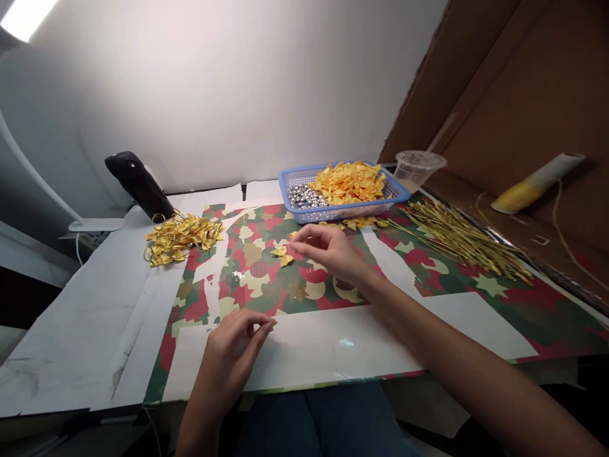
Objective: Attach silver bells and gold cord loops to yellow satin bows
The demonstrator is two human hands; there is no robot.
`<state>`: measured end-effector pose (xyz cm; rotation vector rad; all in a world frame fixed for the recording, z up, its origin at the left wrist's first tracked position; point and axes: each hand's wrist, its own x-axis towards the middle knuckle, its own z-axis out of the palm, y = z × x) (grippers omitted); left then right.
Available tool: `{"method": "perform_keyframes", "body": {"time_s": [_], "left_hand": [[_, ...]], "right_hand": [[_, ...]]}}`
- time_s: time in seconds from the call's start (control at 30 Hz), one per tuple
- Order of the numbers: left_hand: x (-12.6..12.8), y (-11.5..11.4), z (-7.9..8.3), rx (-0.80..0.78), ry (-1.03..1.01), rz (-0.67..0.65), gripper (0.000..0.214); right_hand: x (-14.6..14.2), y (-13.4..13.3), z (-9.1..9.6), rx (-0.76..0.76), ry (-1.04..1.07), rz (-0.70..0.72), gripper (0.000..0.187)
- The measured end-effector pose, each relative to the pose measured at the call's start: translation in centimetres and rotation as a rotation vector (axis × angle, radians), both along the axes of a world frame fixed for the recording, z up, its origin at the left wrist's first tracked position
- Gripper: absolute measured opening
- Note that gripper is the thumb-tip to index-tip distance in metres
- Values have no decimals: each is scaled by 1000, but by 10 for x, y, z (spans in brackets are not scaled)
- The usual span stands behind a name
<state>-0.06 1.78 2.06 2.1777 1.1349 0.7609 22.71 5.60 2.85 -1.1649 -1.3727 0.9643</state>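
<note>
My left hand (233,349) is over the white strip at the front edge, thumb and forefinger pinched. A small golden bit shows at those fingertips, too small to name. Farther back, my right hand (328,251) hovers above the patterned sheet (259,292), its thumb and forefinger also closed together. Whatever they hold, if anything, is hidden. Just left of the right fingertips lie a few loose yellow petal-like pieces (284,257). Behind that hand stands a blue basket (328,212) with yellow petal-like pieces (349,183) and silver beads (307,197) in it.
A pile of gold looped pieces (183,236) lies at left, near a black upright object (140,187). Gold-green stems (466,241) are bundled at right. A plastic cup (416,168) stands behind them, with a yellow-and-white cone of thread (533,184) on the far right.
</note>
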Motion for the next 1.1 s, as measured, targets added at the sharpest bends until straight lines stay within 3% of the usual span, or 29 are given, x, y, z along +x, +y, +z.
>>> {"method": "perform_keyframes", "body": {"time_s": [0.07, 0.13, 0.3, 0.4, 0.5, 0.73, 1.1], "left_hand": [[0, 0, 0, -1, 5, 7, 17], [0, 0, 1, -2, 11, 12, 19], [-2, -3, 1, -2, 23, -38, 17], [-4, -4, -2, 7, 16, -65, 17], [-6, -5, -6, -16, 8, -62, 17], [-8, -7, -12, -52, 0, -53, 16], [-6, -7, -15, 13, -79, -53, 16]], "right_hand": [[6, 4, -2, 15, -22, -149, 20], [10, 7, -1, 19, -71, -191, 22], [1, 29, 25, -10, -315, -60, 16], [-18, 58, 46, -36, -504, 17, 6], [-42, 94, 57, -84, -661, 44, 13], [-71, 157, 45, -353, -903, 104, 17], [-77, 174, 30, -546, -995, 87, 23]]}}
